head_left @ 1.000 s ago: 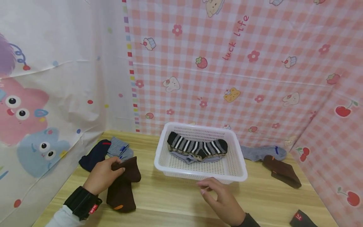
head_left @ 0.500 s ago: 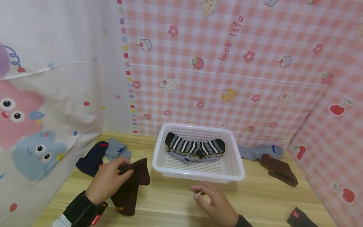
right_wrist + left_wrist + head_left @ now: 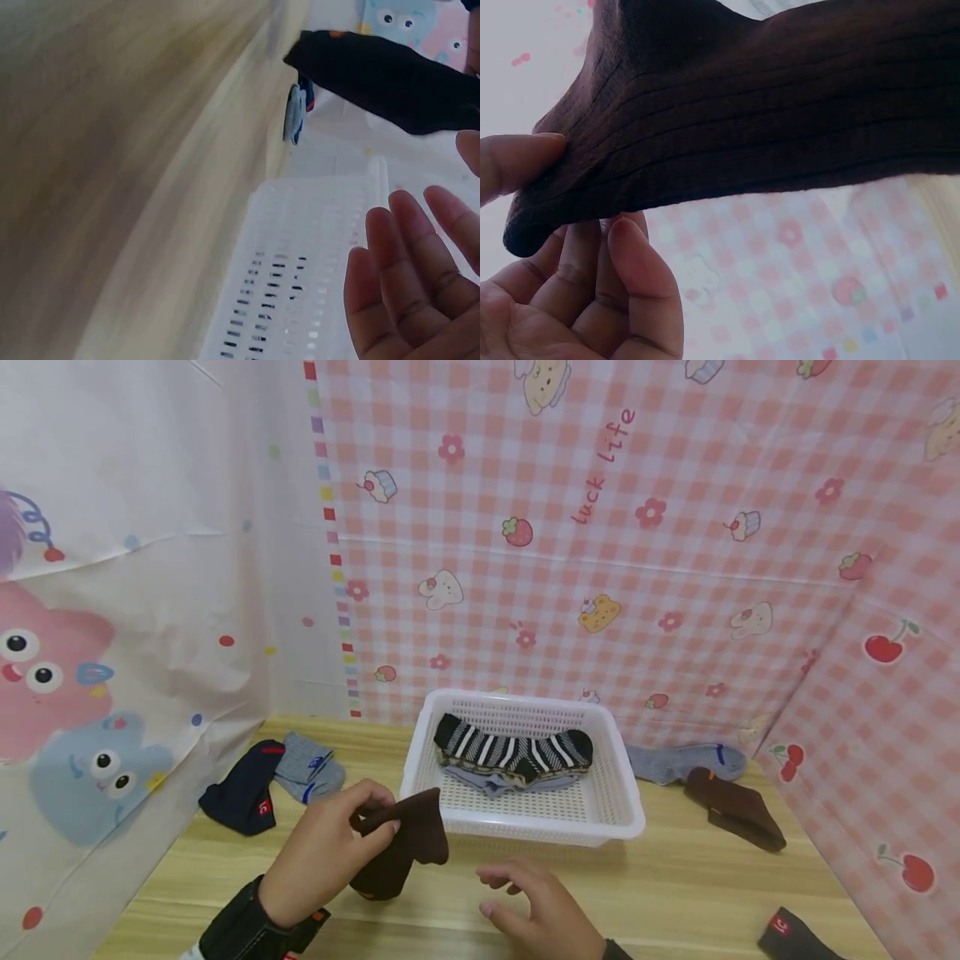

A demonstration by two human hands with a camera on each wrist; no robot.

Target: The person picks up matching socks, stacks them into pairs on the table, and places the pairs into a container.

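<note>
And the left hand (image 3: pixel 330 847) pinches a brown sock (image 3: pixel 425 828) between thumb and fingers, letting it hang below them! Right hand (image 3: pixel 546 910) near it, fingers loosely bent and free; basket (image 3: pixel 525 827) beyond those fingertips.

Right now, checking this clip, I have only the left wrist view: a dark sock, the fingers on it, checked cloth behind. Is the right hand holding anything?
Observer: No. In the head view the right hand holds nothing.
Operator: Is there another sock like the held sock anywhere?
Observer: Yes, the head view shows a second brown sock to the right of the white basket.
</note>
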